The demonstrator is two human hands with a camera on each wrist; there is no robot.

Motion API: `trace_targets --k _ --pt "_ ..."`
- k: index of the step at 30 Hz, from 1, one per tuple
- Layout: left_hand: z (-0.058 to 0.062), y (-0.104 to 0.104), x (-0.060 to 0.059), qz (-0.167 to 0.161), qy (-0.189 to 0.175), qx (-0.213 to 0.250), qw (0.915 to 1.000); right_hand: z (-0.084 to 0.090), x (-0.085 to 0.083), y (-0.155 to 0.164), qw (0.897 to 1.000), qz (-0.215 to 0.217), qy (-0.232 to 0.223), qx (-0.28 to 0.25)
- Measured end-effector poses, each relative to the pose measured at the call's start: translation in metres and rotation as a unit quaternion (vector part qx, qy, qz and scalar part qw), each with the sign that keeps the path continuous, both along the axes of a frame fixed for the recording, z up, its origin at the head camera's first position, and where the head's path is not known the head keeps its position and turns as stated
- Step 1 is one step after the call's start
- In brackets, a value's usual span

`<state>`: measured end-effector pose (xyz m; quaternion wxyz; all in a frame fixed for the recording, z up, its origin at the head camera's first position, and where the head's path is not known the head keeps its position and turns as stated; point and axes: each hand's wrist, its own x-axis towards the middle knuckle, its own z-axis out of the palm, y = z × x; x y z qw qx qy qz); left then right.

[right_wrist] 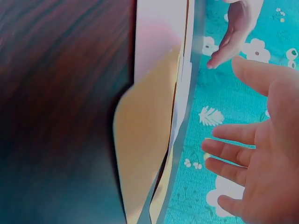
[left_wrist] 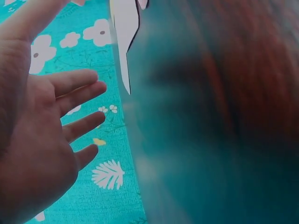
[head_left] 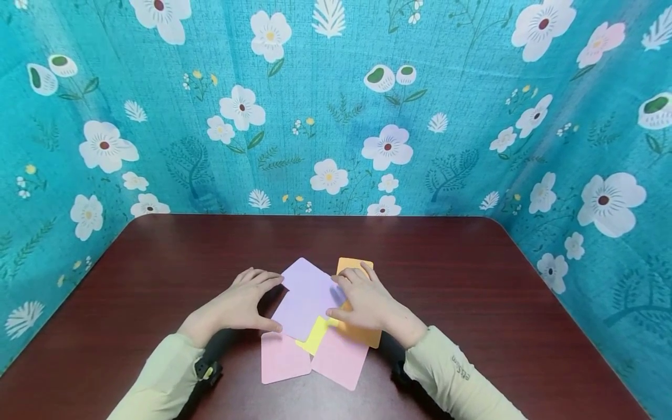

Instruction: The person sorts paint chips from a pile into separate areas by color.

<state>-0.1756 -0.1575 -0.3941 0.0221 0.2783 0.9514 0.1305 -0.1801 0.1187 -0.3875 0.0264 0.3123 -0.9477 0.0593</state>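
Square paper cards with rounded corners lie overlapping in a loose pile. Two purple cards [head_left: 304, 303] are on top at the left, and orange cards [head_left: 367, 336] lie at the right. A bit of a yellow card [head_left: 314, 336] shows between them, above two pink cards [head_left: 286, 359] at the front. My left hand [head_left: 244, 303] is at the pile's left side, fingers spread and holding nothing. Over the orange and purple cards is my right hand [head_left: 364, 300], its fingers [right_wrist: 233, 149] extended and apart from the cards in the right wrist view. It partly hides the orange cards.
The cards lie on a dark reddish-brown table [head_left: 436, 256] with rounded far corners. A teal flowered cloth [head_left: 294, 116] hangs behind it and along both sides. Dark straps with devices [head_left: 209, 370] sit by the wrists, below the pale sleeves.
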Motion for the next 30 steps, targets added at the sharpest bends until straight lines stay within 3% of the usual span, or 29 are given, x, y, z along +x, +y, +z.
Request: trace_targets --k 6,16,24,30 --pt "-0.002 0.009 0.000 -0.039 -0.013 0.006 0.9991 -0.001 0.008 -0.008 0.999 0.016 -0.035 0.007" --pt "-0.004 0.012 -0.002 -0.086 -0.004 0.003 0.9963 -0.005 0.014 -0.039 0.998 0.029 -0.023 0.060" --pt "-0.005 0.021 -0.005 -0.072 -0.022 -0.017 0.9971 -0.008 0.015 -0.057 0.995 -0.009 -0.017 0.102" --pt "-0.005 0.027 -0.006 -0.070 -0.012 -0.019 0.9973 -0.010 0.016 -0.063 0.992 -0.026 -0.010 0.120"
